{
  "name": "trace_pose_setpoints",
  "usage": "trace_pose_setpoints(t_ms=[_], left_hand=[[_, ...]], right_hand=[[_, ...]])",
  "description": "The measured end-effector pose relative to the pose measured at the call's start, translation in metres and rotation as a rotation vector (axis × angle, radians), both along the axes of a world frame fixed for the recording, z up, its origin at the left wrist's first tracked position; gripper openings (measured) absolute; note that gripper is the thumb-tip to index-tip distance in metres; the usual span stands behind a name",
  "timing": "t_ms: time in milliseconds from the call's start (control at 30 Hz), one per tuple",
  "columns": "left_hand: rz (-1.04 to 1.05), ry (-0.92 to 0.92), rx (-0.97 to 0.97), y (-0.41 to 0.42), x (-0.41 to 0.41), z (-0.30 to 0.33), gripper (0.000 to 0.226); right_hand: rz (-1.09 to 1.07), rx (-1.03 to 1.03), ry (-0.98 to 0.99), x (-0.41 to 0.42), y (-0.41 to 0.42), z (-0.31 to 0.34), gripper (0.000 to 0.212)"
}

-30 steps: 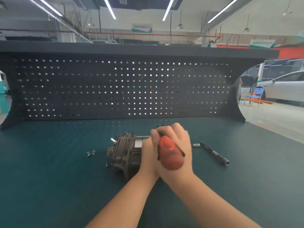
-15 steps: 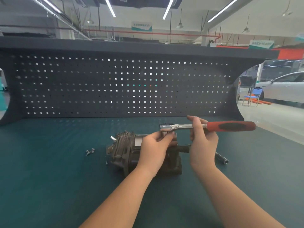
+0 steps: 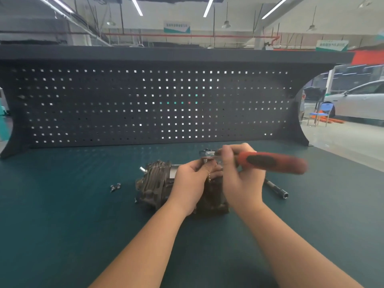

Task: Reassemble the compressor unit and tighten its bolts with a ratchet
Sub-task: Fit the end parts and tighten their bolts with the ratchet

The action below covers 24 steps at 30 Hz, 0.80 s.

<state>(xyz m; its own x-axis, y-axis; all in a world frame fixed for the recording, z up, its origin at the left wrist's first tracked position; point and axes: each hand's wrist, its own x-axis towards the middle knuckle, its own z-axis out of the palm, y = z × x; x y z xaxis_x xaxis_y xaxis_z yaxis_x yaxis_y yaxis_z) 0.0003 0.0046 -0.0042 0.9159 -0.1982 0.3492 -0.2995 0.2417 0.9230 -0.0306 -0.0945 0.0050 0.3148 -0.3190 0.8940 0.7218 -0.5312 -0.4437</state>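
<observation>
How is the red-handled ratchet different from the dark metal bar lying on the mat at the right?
The ratchet has a red and black grip; the bar is bare dark metal with a shiny end. The ratchet is held up over the compressor by the right hand; the bar lies untouched on the mat. Both are long, slim tools.

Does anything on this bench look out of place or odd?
Only small things: a few loose bolts lie left of the compressor, apart from it, and a metal extension bar lies to its right. Nothing looks spilled or broken.

Hanging signs [image 3: 176,27] far back: txt too blurred, nothing legible.
</observation>
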Motion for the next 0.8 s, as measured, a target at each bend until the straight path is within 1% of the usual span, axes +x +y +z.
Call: trace_pose_setpoints(t_ms=[67, 133, 167, 200, 233, 267, 367, 467, 533, 600, 633, 667, 733, 800], left_hand=[[-0.018, 0.018, -0.023, -0.001, 0.002, -0.001, 0.019], [-0.023, 0.018, -0.025, -0.002, 0.004, -0.001, 0.020], [-0.021, 0.013, -0.022, -0.003, 0.005, -0.002, 0.019], [-0.015, 0.007, -0.015, -0.003, 0.005, -0.002, 0.018], [-0.008, 0.003, -0.008, -0.003, 0.005, -0.002, 0.018], [-0.005, 0.004, -0.006, -0.003, 0.005, -0.002, 0.017], [0.007, 0.008, -0.020, -0.001, 0.003, -0.004, 0.016], [0.013, -0.008, -0.018, 0.000, -0.002, -0.004, 0.016], [0.025, -0.050, 0.015, 0.000, -0.005, -0.004, 0.017], [0.007, -0.078, 0.013, 0.001, -0.010, -0.002, 0.022], [-0.017, -0.068, -0.001, 0.003, -0.013, -0.001, 0.029], [-0.046, -0.048, -0.018, 0.003, -0.015, 0.001, 0.035], [-0.078, -0.029, -0.032, 0.004, -0.019, 0.004, 0.038], [-0.051, -0.049, -0.031, 0.004, -0.017, 0.003, 0.039]], right_hand=[[0.157, 0.299, 0.083, 0.008, -0.013, 0.000, 0.021], [0.328, 0.610, 0.270, 0.019, -0.024, -0.002, 0.024], [0.441, 0.728, 0.372, 0.024, -0.027, -0.003, 0.026], [0.532, 0.805, 0.444, 0.027, -0.030, -0.003, 0.027], [0.559, 0.819, 0.469, 0.029, -0.032, -0.003, 0.027], [0.523, 0.776, 0.444, 0.029, -0.032, -0.004, 0.026], [0.299, 0.504, 0.240, 0.018, -0.020, -0.003, 0.022], [0.161, 0.370, 0.129, 0.005, -0.004, 0.000, 0.019], [0.083, 0.229, 0.043, -0.003, 0.007, -0.001, 0.013], [-0.051, 0.044, -0.025, -0.006, 0.022, -0.004, 0.020], [-0.115, -0.016, -0.039, -0.006, 0.030, -0.005, 0.023], [-0.153, -0.027, -0.048, -0.006, 0.037, -0.006, 0.025], [-0.200, -0.026, -0.081, -0.004, 0.041, -0.008, 0.027], [-0.230, -0.083, -0.100, -0.002, 0.033, -0.013, 0.028]])
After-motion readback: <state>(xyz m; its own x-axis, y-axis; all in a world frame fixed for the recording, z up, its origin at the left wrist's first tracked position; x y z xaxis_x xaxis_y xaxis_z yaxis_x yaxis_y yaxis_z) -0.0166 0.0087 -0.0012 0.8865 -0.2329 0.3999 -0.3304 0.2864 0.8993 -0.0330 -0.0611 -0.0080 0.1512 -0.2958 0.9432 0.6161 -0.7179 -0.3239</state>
